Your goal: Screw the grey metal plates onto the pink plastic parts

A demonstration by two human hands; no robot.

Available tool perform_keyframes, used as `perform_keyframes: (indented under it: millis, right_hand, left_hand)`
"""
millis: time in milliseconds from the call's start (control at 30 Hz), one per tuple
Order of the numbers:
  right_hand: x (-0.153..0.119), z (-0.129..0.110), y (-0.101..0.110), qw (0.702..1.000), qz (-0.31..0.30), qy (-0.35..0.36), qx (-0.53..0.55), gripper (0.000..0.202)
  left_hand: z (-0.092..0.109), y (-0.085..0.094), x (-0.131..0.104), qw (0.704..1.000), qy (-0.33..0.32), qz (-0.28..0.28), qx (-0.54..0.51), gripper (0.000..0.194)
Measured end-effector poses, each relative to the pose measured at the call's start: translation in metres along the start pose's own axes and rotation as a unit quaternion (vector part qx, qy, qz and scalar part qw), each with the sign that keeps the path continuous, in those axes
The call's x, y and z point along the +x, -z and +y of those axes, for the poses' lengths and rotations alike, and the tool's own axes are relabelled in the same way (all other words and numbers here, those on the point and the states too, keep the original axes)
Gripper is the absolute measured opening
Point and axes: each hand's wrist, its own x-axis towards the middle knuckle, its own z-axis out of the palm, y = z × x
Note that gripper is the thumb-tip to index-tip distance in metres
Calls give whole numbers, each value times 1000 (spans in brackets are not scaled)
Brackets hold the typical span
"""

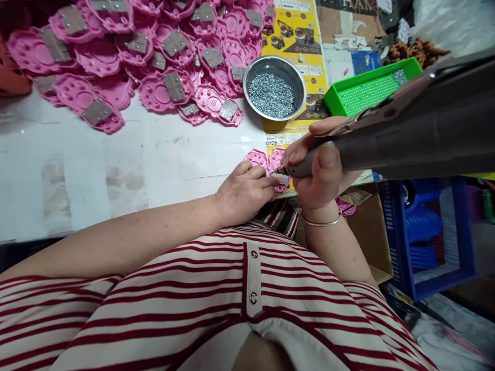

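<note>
My right hand (pixel 323 167) is wrapped round a dark power screwdriver (pixel 386 136), whose tip points down-left at a small pink plastic part (pixel 279 157) with a metal plate at the table's front edge. My left hand (pixel 249 191) rests beside that part, its fingers bent together near the tip and over the lower part of a second pink part (pixel 256 156). What the left fingertips grip is partly hidden. Just beyond the hands stands a steel bowl (pixel 275 87) full of small screws.
Many pink parts with metal plates (pixel 174 44) are heaped at the back left of the white table (pixel 174 154). A green tray (pixel 373 87) stands at the back right. Below the table's right side are a cardboard box (pixel 371 234) and a blue crate (pixel 441 283).
</note>
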Motion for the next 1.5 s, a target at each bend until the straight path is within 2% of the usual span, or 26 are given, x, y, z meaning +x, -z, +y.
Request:
perform_keyframes:
  millis: [100, 233, 333, 433, 567, 733, 833, 967, 1033, 1200, 1300, 1400, 1500]
  right_hand:
    - [3, -5, 3, 999, 0, 32, 29, 28]
    - [9, -36, 3, 997, 46, 34, 56, 25]
    - [8, -55, 6, 996, 62, 25, 67, 25]
    - [4, -63, 10, 997, 74, -29, 19, 26]
    - [0, -68, 6, 984, 47, -162, -63, 37]
    - [-4, -75, 0, 978, 23, -205, -35, 41]
    - [-6, -75, 3, 981, 28, -191, -29, 39]
    - [-3, -72, 8, 995, 71, -69, 33, 27]
    - [-1, -73, 9, 994, 72, -40, 71, 28]
    - [0, -79, 9, 992, 63, -73, 75, 30]
    - [0, -79, 8, 994, 61, -58, 70, 33]
    - [2, -79, 7, 996, 56, -24, 69, 33]
    - [4, -79, 4, 996, 62, -50, 45, 24]
  left_hand:
    - [-2, 2, 1, 998, 35, -16, -50, 10]
    - [-5, 7, 4, 980, 129, -3, -149, 9]
    - [-5, 9, 6, 969, 169, 10, -182, 8]
    - [-4, 7, 6, 962, 187, 14, -199, 9]
    - [-3, 6, 6, 962, 185, 20, -201, 12]
    - [-5, 7, 5, 969, 160, 24, -186, 14]
    - [-7, 8, 4, 976, 144, 39, -161, 16]
    - [-8, 9, 3, 979, 134, 47, -150, 24]
    - [-8, 9, 2, 978, 130, 41, -155, 27]
    - [-8, 8, 2, 975, 110, 62, -183, 30]
    - [-7, 7, 2, 972, 95, 79, -199, 29]
    - [-7, 6, 2, 976, 101, 56, -184, 30]
    - [-13, 8, 1, 983, 125, 15, -133, 54]
